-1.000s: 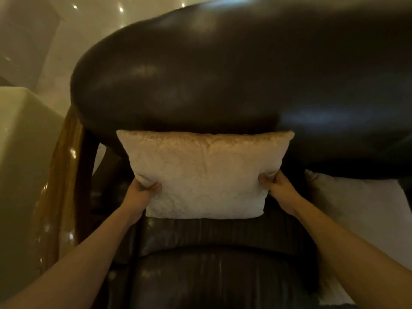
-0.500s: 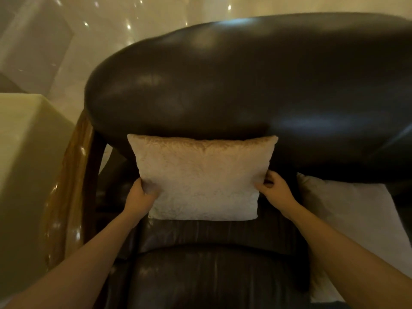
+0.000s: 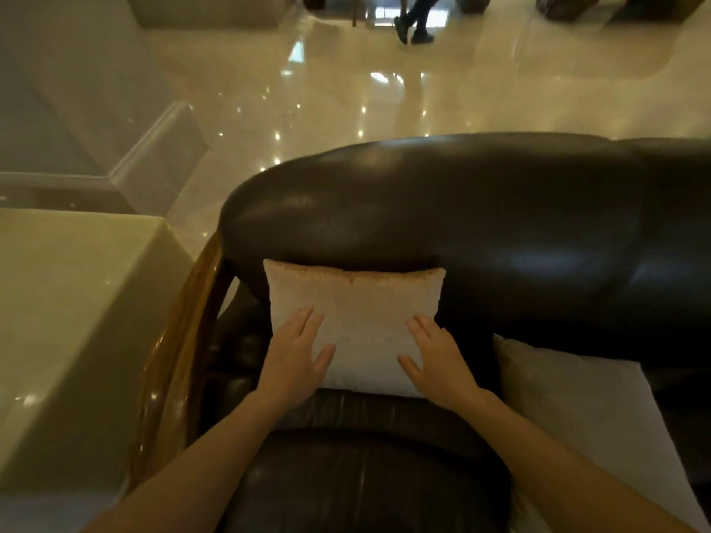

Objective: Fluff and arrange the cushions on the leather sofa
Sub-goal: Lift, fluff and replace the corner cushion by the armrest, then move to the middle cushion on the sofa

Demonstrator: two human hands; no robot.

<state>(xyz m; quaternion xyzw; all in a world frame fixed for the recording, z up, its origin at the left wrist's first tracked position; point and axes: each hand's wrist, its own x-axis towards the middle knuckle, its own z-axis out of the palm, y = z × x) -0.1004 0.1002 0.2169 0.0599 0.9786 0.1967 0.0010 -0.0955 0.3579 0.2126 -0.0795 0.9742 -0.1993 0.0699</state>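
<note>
Where a grey cushion (image 3: 577, 402) lies (right), cream cushion (image 3: 356, 321) stands.

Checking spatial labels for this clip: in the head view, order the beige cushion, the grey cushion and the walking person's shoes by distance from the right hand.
1. Beige cushion, under the right hand.
2. Grey cushion, just to its right on the seat.
3. Shoes, far across the floor.

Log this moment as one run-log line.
step: pat cushion | left hand: flat on it | right hand: flat on it | cushion: upright against sofa back
</note>
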